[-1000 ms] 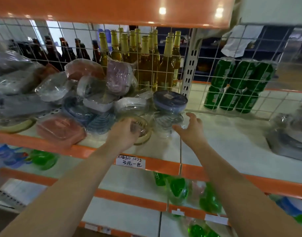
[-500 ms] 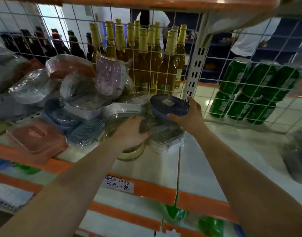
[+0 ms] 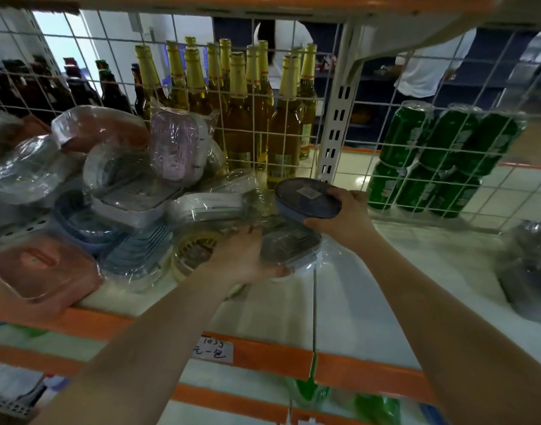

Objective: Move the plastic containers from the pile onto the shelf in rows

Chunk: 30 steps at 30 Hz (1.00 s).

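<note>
A pile of shrink-wrapped plastic containers (image 3: 125,191) covers the left half of the white shelf (image 3: 370,302). At its right edge a round dark-blue lidded container (image 3: 306,197) is gripped by my right hand (image 3: 342,216), thumb at its near rim and fingers round the far side, tilted above a clear rectangular container (image 3: 289,245). My left hand (image 3: 241,256) holds the near left side of that clear container, beside a round yellow strainer-like container (image 3: 192,253).
A wire grid (image 3: 263,118) backs the shelf, with amber bottles (image 3: 247,111) and green cans (image 3: 440,157) behind it. A white upright post (image 3: 336,118) divides the bays. Wrapped grey items (image 3: 526,271) sit at far right. An orange front rail (image 3: 263,354) carries a price label.
Both hands reached from the shelf front into the pile's right edge. My right hand closed round the blue round container; my left hand moved onto the clear container below it.
</note>
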### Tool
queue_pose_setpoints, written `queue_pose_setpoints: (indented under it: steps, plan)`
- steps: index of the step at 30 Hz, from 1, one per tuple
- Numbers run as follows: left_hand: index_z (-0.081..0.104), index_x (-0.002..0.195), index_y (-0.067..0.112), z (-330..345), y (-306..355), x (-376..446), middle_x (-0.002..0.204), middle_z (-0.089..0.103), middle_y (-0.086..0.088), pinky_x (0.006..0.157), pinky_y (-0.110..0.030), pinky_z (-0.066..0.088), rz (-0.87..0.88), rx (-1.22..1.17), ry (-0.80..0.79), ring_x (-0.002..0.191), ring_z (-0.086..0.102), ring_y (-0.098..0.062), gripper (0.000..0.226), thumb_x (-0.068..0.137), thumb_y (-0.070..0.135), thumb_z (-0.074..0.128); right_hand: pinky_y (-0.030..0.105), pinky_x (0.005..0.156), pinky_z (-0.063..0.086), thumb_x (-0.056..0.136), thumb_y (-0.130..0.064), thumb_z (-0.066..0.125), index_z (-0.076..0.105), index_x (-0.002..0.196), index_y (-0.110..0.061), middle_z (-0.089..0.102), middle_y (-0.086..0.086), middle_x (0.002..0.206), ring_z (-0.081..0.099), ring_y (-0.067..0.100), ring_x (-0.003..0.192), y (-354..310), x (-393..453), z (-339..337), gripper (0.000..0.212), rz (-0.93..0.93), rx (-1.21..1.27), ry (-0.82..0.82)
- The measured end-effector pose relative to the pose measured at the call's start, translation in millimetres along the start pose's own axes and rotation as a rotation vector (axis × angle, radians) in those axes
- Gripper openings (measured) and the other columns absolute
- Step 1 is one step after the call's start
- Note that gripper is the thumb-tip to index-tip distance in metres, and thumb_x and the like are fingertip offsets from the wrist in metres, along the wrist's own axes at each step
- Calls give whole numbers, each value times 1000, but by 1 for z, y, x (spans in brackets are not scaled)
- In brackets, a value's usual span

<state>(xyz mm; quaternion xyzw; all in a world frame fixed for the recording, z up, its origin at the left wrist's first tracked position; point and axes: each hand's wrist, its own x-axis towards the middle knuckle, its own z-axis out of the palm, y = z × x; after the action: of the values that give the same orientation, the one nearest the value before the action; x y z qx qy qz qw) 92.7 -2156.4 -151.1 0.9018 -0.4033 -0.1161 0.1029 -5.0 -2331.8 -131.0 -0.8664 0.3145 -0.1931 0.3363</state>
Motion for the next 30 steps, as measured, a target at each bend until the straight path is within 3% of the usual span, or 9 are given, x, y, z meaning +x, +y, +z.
queue_pose_setpoints:
  steps: [5, 10, 16, 18, 22, 30]
  plan:
    - [32, 142, 15, 12, 12, 3, 143, 38, -7, 96, -36, 42, -53, 33, 75, 128, 43, -27, 100, 67, 74, 63, 14, 89, 27, 69, -28, 83, 46, 135, -15, 30, 11, 137, 44, 19, 114, 14, -26, -20, 77, 36, 13, 114]
    - [42, 135, 25, 12, 13, -6, 130, 47, -6, 77, -33, 46, 21, -20, 96, 114, 52, -25, 87, 66, 74, 61, 14, 90, 29, 68, -30, 84, 46, 135, -11, 31, 10, 136, 44, 24, 120, 29, -56, -38, 79, 73, 32, 261]
    - [31, 141, 11, -3, 41, -32, 142, 39, -12, 94, -41, 43, 37, -228, 244, 126, 44, -31, 89, 74, 52, 72, 13, 90, 31, 69, -29, 83, 46, 134, -14, 28, 9, 136, 46, 22, 116, 36, -97, -62, 76, 122, 72, 422]
    - [32, 139, 6, -9, 57, -37, 142, 38, -14, 94, -42, 42, 29, -307, 280, 126, 43, -33, 90, 73, 48, 76, 11, 90, 30, 70, -28, 83, 47, 131, -14, 28, 10, 135, 44, 21, 114, 40, -112, -76, 72, 133, 69, 494]
    - [35, 137, 5, -5, 95, -42, 137, 39, -15, 89, -36, 39, 105, -421, 330, 123, 42, -31, 89, 70, 44, 80, 20, 97, 34, 71, -27, 82, 48, 130, -13, 28, 11, 136, 42, 28, 121, 58, -144, -112, 70, 165, 44, 604]
    - [58, 117, 13, 9, 215, -31, 112, 60, -5, 77, -29, 51, 270, -701, 273, 100, 60, -22, 82, 54, 62, 75, 17, 98, 32, 69, -24, 82, 52, 126, -10, 33, 14, 131, 45, 28, 117, 116, -183, -203, 66, 160, -14, 875]
